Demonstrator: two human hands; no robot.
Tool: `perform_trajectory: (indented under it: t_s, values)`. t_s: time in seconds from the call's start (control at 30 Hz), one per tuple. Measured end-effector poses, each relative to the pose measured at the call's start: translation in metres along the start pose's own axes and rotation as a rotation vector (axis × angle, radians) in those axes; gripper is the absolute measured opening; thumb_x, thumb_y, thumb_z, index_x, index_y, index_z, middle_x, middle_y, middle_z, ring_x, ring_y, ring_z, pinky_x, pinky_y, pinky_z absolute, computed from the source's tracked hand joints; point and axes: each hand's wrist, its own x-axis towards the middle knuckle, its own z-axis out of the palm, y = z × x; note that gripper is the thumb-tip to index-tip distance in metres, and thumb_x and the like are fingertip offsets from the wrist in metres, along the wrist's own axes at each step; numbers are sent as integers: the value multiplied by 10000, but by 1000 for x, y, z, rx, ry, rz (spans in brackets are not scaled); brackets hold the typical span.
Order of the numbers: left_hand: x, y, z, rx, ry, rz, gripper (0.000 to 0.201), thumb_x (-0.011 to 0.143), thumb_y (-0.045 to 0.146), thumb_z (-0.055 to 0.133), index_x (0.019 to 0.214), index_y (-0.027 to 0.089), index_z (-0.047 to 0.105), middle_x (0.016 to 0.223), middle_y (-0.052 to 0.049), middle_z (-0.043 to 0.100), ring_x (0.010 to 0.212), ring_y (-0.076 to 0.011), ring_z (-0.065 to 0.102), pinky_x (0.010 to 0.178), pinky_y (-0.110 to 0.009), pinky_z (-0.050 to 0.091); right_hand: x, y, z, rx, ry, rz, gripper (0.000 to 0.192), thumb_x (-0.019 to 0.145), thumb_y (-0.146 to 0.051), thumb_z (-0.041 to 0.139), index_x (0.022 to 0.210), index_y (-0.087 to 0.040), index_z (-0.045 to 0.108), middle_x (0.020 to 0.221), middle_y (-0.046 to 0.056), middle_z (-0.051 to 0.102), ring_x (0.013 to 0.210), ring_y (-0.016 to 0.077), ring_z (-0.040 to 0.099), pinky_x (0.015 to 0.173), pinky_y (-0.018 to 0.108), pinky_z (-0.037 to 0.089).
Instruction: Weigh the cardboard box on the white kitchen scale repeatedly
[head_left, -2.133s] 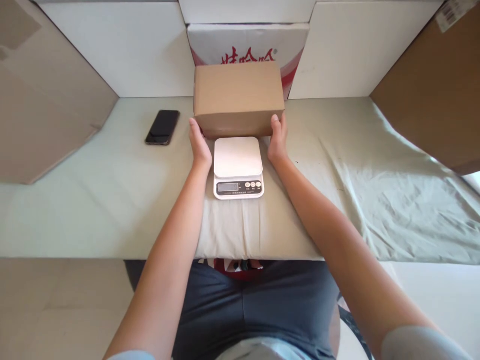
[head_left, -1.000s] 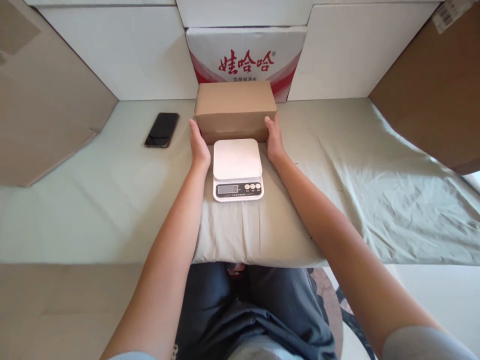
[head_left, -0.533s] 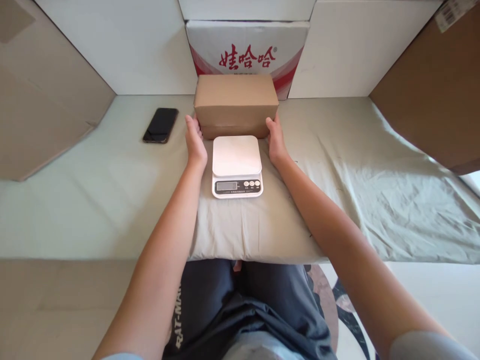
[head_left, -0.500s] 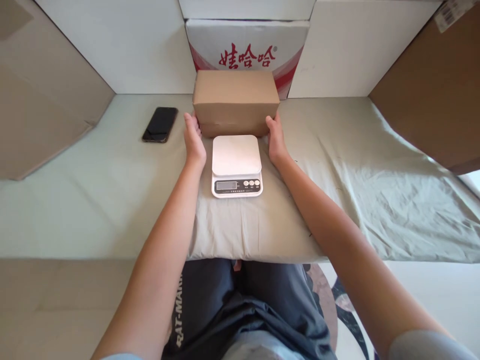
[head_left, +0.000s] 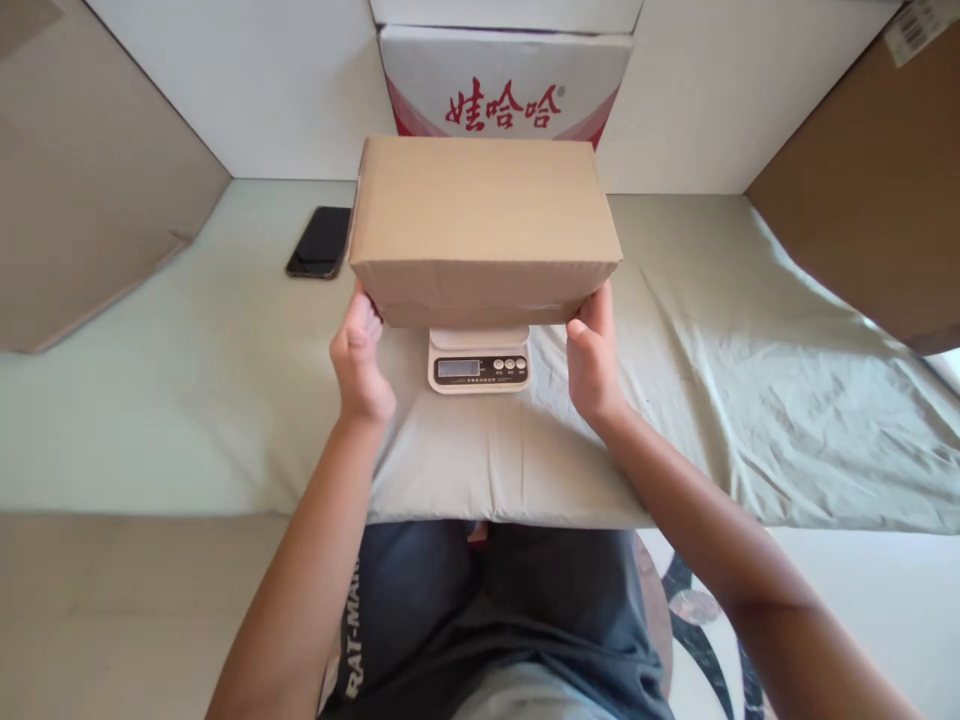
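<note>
In the head view, the left hand [head_left: 360,362] and right hand [head_left: 592,362] are gripping the cardboard box [head_left: 486,205], which is partly hiding the white scale [head_left: 480,387], contact unclear. A phone [head_left: 316,245] is lying nearby on the surface [head_left: 187,400].

The box [head_left: 484,205] is matt cardboard, smooth on top. The scale [head_left: 480,374] looks like smooth plastic. At left, the phone [head_left: 319,243] has a glossy face; the cloth [head_left: 487,450] is matt, smooth at left and wrinkled at right.
</note>
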Motion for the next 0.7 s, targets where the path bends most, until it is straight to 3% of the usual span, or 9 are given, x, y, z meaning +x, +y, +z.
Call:
perform_trajectory:
  t_s: [0.13, 0.3, 0.7]
  values:
    - [5, -9, 5, 1, 4, 2, 826, 909, 894, 452, 1474, 342, 694, 1576, -75, 652, 1573, -361, 499, 1319, -535, 387, -2, 4, -1, 19, -23, 0, 675, 934, -736, 567, 1537, -448, 475, 1698, -24, 492, 1620, 317, 431, 1358, 533, 410]
    - [-6, -10, 6, 15, -11, -14, 881, 937, 880, 411, 1503, 255, 665, 1616, -137, 611, 1588, -363, 478, 1319, -501, 386, -1, 16, -8, 74, 18, 33, 669, 891, -726, 604, 1497, -455, 527, 1686, -30, 515, 1613, 335, 443, 1351, 581, 407]
    - [-9, -12, 9, 25, 3, -34, 869, 942, 869, 424, 1503, 252, 668, 1614, -130, 615, 1591, -358, 473, 1319, -482, 400, -7, 28, -9, 67, 39, 43, 664, 889, -679, 591, 1508, -453, 500, 1619, -2, 571, 1558, 341, 493, 1277, 583, 480]
